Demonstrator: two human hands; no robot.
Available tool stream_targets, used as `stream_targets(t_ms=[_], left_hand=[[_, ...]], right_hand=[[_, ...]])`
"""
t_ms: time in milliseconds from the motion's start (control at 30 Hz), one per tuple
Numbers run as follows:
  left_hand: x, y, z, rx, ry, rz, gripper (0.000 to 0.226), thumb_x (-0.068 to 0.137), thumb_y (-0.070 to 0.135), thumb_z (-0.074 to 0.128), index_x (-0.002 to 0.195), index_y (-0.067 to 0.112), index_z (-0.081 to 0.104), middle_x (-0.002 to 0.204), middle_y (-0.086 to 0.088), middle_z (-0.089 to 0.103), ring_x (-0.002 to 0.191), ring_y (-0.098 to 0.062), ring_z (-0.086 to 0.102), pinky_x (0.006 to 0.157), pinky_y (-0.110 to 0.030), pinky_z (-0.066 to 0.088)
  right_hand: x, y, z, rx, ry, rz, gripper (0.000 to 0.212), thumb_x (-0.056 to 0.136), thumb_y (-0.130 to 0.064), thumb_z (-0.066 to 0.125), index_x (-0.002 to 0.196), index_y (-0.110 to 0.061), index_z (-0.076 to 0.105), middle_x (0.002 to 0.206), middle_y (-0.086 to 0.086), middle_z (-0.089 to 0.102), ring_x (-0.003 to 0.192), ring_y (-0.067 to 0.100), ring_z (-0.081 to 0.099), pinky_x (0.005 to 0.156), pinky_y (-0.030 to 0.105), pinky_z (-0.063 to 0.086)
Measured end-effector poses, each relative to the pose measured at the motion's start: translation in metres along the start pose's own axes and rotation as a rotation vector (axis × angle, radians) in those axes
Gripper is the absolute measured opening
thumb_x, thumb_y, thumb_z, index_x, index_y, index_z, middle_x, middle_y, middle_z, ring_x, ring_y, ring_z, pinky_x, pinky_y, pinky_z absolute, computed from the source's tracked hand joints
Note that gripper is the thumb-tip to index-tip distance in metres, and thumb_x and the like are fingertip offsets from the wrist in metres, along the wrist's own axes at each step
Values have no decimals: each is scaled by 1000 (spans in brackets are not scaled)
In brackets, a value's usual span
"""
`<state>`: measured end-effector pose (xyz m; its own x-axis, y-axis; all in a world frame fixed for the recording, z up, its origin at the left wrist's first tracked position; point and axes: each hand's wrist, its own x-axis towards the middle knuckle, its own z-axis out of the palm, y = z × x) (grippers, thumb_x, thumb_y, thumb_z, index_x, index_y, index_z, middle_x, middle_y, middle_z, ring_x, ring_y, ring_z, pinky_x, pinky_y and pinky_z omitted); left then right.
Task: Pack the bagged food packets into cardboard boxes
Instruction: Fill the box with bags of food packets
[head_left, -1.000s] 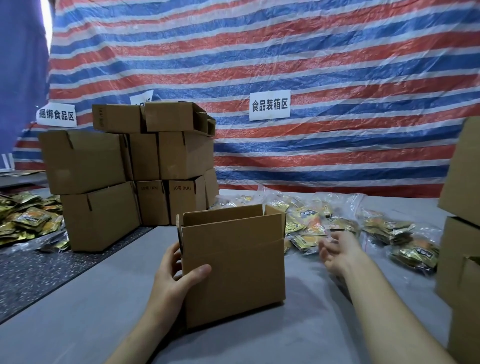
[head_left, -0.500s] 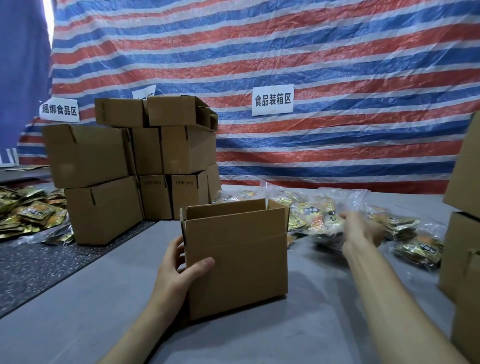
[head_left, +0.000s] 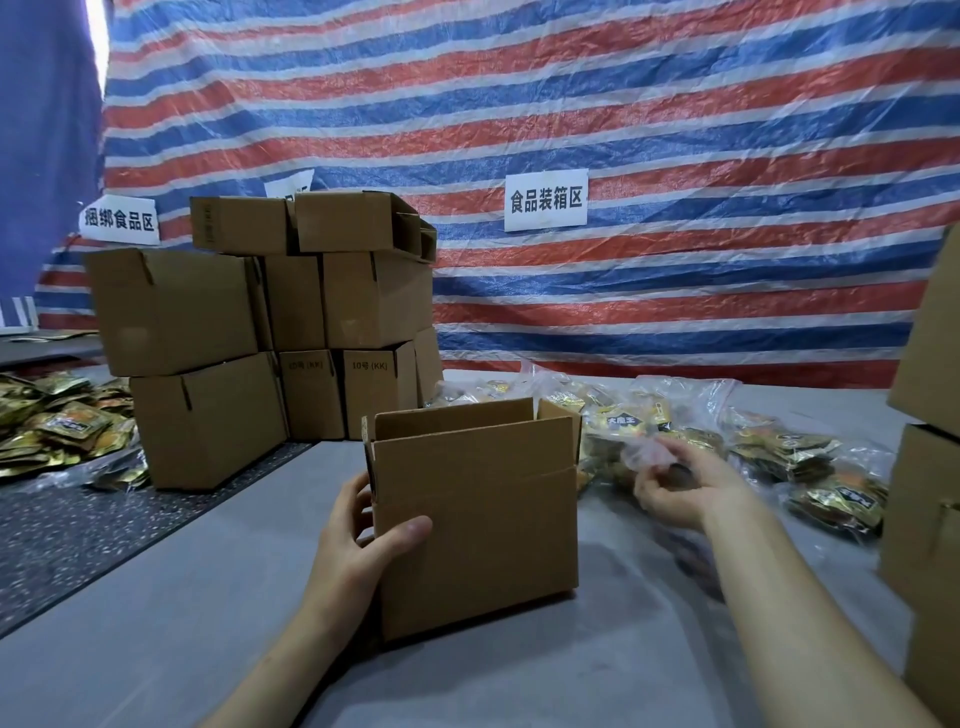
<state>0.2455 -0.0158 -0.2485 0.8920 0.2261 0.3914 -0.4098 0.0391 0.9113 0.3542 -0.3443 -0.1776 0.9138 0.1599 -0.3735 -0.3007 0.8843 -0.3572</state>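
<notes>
Plainly, on the grey table (head_left: 156, 649) stands the open box (head_left: 475, 525), and just right of the box a bag of packets (head_left: 631, 423) is pinched only by its loose film in the right hand (head_left: 685, 488), so it could slip or tear when lifted, while the left hand (head_left: 358, 545) grips the box's left corner.

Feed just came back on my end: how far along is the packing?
Done: stacked boxes stand at left; whether they are filled cannot be seen. In hand: the left hand grips the open cardboard box upright, and the right hand pinches the plastic of a bag of packets beside it. Left: that bag and the other bags on the table are not yet boxed.
</notes>
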Motion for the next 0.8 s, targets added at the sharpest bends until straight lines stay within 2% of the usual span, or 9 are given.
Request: stream_targets(t_ms=[67,133,167,300,400,500,633,733,800], left_hand=[[0,0,0,-8,1,0,94,46,51,89,132,29,58,125,-6,69,110,-27,69,88,-50,60],[0,0,1,-9,-3,1,94,46,50,90,132,28,59,124,-6,69,109,-26,70,85,-45,61],[-1,0,1,-7,-8,0,94,46,51,90,132,28,59,124,-6,69,108,-26,70,84,-44,62],[-1,0,1,-17,-28,-4,93,47,49,91,132,30,58,125,-5,69,108,-25,71,82,-42,62],[0,1,1,-11,-33,-6,94,46,50,91,132,30,58,125,-6,68,109,-27,70,84,-45,62],[-1,1,1,-8,-41,-7,97,46,51,91,134,31,56,126,-4,68,109,-26,70,85,-45,62],[-1,2,2,-1,-49,7,98,46,49,90,135,28,55,127,-7,67,110,-27,70,87,-46,61],[-4,4,3,15,-73,15,100,46,49,90,137,28,53,129,-6,66,112,-28,68,90,-47,60],[-5,6,5,31,-103,22,103,44,52,91,137,30,52,128,-3,66,114,-27,67,92,-48,59]], right_hand=[[1,8,3,-109,-5,29,8,96,-15,63,92,-9,60,59,6,55,57,6,40,46,18,41],[-2,14,9,-278,44,41,19,92,-21,67,80,-9,57,52,7,50,57,9,32,54,19,33],[-4,16,12,-384,77,28,21,90,-26,69,81,-9,59,52,8,49,59,10,31,56,21,31],[-13,19,23,-671,218,-150,28,83,-33,79,94,-13,62,89,11,65,77,20,58,64,31,49],[-18,18,29,-724,247,-308,23,85,-30,79,93,-18,62,108,16,60,94,25,67,62,34,61],[-20,15,36,-775,202,-375,14,92,-25,72,97,-17,61,116,15,62,90,26,71,55,34,62],[-24,8,45,-778,131,-421,6,96,-11,62,99,-12,56,106,21,59,85,34,73,53,41,62],[-35,6,52,-771,85,-477,10,95,-18,62,104,-15,58,108,17,64,87,30,76,69,56,61],[-45,7,59,-763,34,-539,14,95,-26,62,108,-21,59,111,11,66,83,23,77,84,64,55]])
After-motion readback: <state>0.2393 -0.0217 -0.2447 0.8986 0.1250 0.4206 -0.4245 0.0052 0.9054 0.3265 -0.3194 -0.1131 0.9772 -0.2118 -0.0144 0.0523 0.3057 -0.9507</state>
